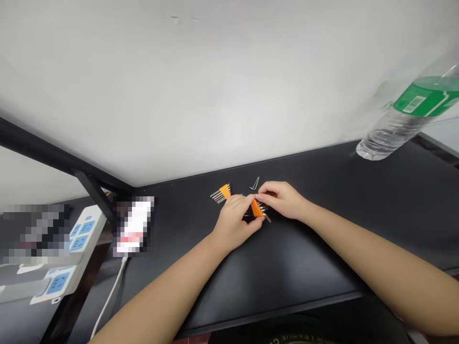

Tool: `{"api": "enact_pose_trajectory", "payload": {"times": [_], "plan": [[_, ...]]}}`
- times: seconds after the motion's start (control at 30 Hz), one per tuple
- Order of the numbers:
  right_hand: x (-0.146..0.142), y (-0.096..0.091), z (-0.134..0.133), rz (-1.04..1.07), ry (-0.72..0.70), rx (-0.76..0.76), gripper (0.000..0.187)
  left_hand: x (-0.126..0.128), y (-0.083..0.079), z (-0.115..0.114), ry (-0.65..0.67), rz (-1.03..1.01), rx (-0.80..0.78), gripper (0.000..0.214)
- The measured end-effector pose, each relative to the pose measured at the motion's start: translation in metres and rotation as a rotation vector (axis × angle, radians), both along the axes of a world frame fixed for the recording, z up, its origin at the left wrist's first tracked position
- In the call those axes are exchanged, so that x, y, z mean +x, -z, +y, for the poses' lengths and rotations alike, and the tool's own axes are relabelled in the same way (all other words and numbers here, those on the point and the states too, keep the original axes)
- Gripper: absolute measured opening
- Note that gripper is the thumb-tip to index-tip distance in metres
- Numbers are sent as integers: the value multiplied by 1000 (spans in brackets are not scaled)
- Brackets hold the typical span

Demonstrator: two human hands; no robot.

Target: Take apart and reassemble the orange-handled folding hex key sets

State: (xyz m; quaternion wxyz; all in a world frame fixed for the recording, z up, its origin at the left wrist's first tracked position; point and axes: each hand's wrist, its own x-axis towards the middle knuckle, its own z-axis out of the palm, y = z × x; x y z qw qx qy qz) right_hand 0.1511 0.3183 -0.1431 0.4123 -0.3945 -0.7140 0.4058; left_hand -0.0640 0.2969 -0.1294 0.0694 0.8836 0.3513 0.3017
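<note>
My left hand point(238, 220) is closed around an orange hex key holder point(256, 209), gripping it between thumb and fingers above the black table. Several metal hex keys stick out of this holder, their bent ends toward the right. At the holder's upper end, my right hand point(281, 198) has thumb and forefinger pinched together; what lies between them is hidden. Just beyond my left hand, a second orange holder point(225, 191) filled with hex keys lies on the table. Small loose hex keys point(255, 184) rest behind my right hand.
A clear water bottle point(394, 126) with a green label stands at the back right, near the white wall point(229, 86). To the left are a blurred phone point(135, 224) with a white cable point(111, 294), a black metal frame point(91, 191) and a white power strip point(81, 243).
</note>
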Motion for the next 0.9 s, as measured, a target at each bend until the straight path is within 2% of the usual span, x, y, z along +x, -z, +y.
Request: {"api": "enact_pose_trajectory", "payload": {"times": [0.07,0.13,0.3,0.4,0.5,0.67,0.9], "plan": [[6,2,6,-195,99,258,23,0,1,1,-26,-13,-6,46],[10,5,10,-385,129,374,30,0,2,1,-48,-19,-3,48],[7,3,3,-816,102,485,31,0,3,0,-40,21,90,50],[3,-5,-7,-921,123,501,23,-1,4,0,-39,37,120,49],[5,-10,-15,-975,138,416,16,-1,4,1,-64,13,116,48],[14,-14,-22,-890,143,219,13,0,4,0,-65,35,83,49],[20,-21,-13,-273,189,33,6,0,5,2,-19,37,49,50]]}}
